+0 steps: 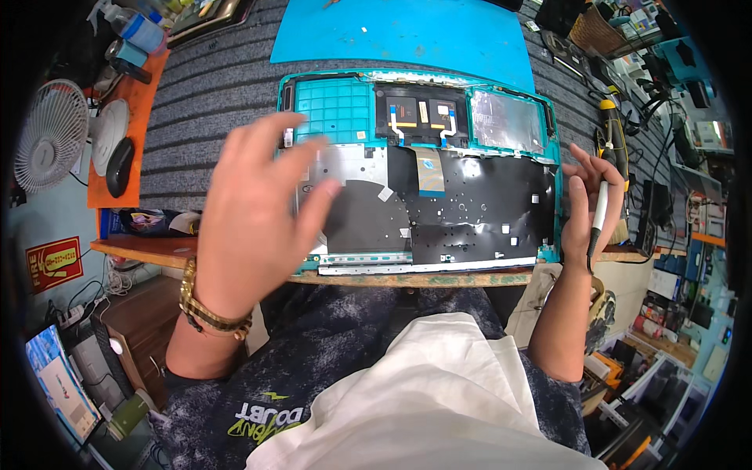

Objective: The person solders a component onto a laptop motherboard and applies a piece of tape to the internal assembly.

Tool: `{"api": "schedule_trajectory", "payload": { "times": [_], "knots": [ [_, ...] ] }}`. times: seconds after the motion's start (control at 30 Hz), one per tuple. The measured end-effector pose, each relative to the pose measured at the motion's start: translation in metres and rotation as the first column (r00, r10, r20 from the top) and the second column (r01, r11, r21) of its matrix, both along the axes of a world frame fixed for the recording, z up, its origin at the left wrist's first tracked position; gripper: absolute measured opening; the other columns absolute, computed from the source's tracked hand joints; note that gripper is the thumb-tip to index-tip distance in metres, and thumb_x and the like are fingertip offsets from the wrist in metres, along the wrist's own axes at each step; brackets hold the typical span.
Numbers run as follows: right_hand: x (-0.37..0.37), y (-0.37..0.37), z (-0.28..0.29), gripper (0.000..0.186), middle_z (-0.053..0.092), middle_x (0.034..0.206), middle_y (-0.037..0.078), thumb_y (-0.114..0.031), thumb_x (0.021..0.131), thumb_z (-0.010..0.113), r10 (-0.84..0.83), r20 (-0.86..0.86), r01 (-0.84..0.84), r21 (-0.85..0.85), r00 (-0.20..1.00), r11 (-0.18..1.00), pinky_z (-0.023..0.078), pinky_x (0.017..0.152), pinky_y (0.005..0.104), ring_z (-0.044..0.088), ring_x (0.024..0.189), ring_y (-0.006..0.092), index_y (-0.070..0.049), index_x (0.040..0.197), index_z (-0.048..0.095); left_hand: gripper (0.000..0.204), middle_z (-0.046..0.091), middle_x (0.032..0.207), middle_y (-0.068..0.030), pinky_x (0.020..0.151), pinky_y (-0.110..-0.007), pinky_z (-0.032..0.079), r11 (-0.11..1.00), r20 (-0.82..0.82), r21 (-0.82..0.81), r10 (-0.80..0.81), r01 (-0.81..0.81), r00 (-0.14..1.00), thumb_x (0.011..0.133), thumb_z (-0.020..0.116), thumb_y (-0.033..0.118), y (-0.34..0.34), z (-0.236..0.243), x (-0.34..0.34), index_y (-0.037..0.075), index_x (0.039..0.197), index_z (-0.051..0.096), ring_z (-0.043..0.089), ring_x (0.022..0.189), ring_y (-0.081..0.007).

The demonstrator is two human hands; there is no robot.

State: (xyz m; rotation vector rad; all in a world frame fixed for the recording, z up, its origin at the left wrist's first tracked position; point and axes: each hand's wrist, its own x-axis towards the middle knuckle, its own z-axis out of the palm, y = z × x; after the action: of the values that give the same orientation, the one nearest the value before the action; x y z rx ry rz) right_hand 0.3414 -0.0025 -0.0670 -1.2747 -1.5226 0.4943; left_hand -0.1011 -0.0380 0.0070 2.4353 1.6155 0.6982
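Observation:
A teal laptop case part (337,110) lies inner side up at the bench's front edge, with a black plate (478,211), a silver-grey left section (356,164), a touchpad module (423,110) and a wide ribbon cable (430,172). My left hand (258,204) is over the part's left side, fingers apart and slightly blurred, with nothing visible in it; whether it touches the case is unclear. My right hand (595,204), at the right edge, holds a slim white-and-black tool or cable end (601,205) between curled fingers.
A blue mat (399,31) lies behind on the grey striped bench cover (204,94). A white fan (55,133), black mouse (120,166) and bottles (135,35) stand left. A yellow-handled screwdriver (608,117), cables and a wicker basket (587,31) lie right.

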Motion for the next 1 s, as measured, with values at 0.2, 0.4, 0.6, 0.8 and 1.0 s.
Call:
{"api": "schedule_trajectory", "payload": {
  "times": [0.2,0.4,0.6,0.8,1.0],
  "knots": [
    [0.002,0.001,-0.005,0.04,0.076,0.148,0.03,-0.003,0.112,0.068,0.0,0.007,0.0,0.007,1.0,1.0,0.059,0.114,0.0396,0.078,0.121,0.0249,0.004,0.149,0.057,0.047,0.072,0.138,-0.016,0.111,-0.054,0.05,0.985,-0.093,-0.106,-0.145,0.134,0.985,0.095,0.089,0.026,-0.003,0.004,0.023,0.001,0.133,0.078,0.067,0.127,-0.0371],
    [-0.001,-0.002,-0.004,0.039,0.076,0.148,0.03,-0.005,0.112,0.068,-0.009,0.052,0.009,0.003,0.999,1.0,0.06,0.113,0.0412,0.078,0.121,0.0264,0.004,0.149,0.058,0.061,0.07,0.143,-0.0201,0.115,-0.053,0.053,0.973,-0.051,-0.156,-0.179,0.169,0.983,0.091,0.091,0.023,-0.005,0.005,0.023,-0.006,0.141,0.073,0.066,0.132,-0.0405],
    [0.001,-0.003,-0.005,0.039,0.076,0.149,0.031,-0.007,0.113,0.069,-0.014,0.05,0.014,0.004,0.999,1.0,0.06,0.113,0.042,0.078,0.121,0.0272,0.003,0.149,0.058,0.073,0.067,0.152,-0.0266,0.119,-0.054,0.056,0.964,-0.062,-0.198,-0.194,0.178,0.979,0.088,0.093,0.024,-0.01,0.005,0.021,-0.013,0.147,0.068,0.065,0.14,-0.0456],
    [0.003,-0.003,-0.007,0.04,0.076,0.149,0.031,-0.007,0.112,0.07,-0.024,0.046,0.024,-0.005,0.999,1.0,0.059,0.113,0.0417,0.078,0.121,0.0269,0.003,0.149,0.059,0.084,0.062,0.164,-0.0304,0.124,-0.057,0.056,0.96,-0.073,-0.224,-0.186,0.166,0.98,0.086,0.098,0.024,-0.019,0.006,0.021,-0.013,0.154,0.065,0.065,0.147,-0.0526],
    [0.004,-0.003,-0.008,0.039,0.076,0.149,0.03,-0.005,0.112,0.068,-0.01,0.039,0.01,0.007,0.999,1.0,0.059,0.114,0.0417,0.077,0.121,0.0259,0.002,0.149,0.059,0.088,0.062,0.165,-0.0368,0.126,-0.06,0.054,0.964,-0.118,-0.232,-0.161,0.13,0.98,0.091,0.097,0.035,-0.024,0.004,0.029,-0.017,0.155,0.063,0.063,0.151,-0.0573]
  ]
}}
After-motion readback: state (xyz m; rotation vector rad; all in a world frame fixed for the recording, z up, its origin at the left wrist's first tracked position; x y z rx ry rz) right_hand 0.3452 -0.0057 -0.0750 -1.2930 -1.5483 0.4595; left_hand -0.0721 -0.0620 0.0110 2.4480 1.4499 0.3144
